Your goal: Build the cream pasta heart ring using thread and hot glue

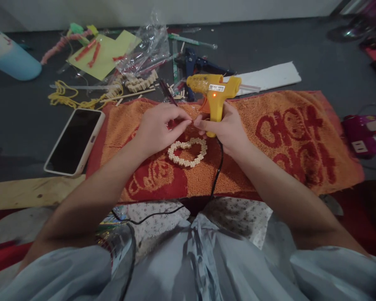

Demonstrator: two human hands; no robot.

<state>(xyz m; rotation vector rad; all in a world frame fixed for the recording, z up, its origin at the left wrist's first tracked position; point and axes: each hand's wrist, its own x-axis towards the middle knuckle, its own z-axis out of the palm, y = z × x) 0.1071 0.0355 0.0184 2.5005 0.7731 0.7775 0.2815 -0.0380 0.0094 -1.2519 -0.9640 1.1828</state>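
Note:
My right hand (227, 129) is wrapped round the handle of a yellow glue gun (214, 90), whose nozzle points left and whose red lamp is lit. A black cord (217, 167) runs from it toward me. My left hand (159, 127) is closed in a pinch right beside the right hand's fingertips; what it pinches is too small to make out. Just below both hands a heart-shaped ring of small cream pieces (187, 151) lies on an orange and red towel (288, 133).
A phone (75, 141) lies face up left of the towel. Behind it are yellow paper (103, 52), crumpled clear plastic (147, 46), yellow cord (65, 98), sticks, a blue glue gun (197, 65) and a white strip (269, 77). A wooden plank (28, 192) lies near left, a purple object (363, 133) far right.

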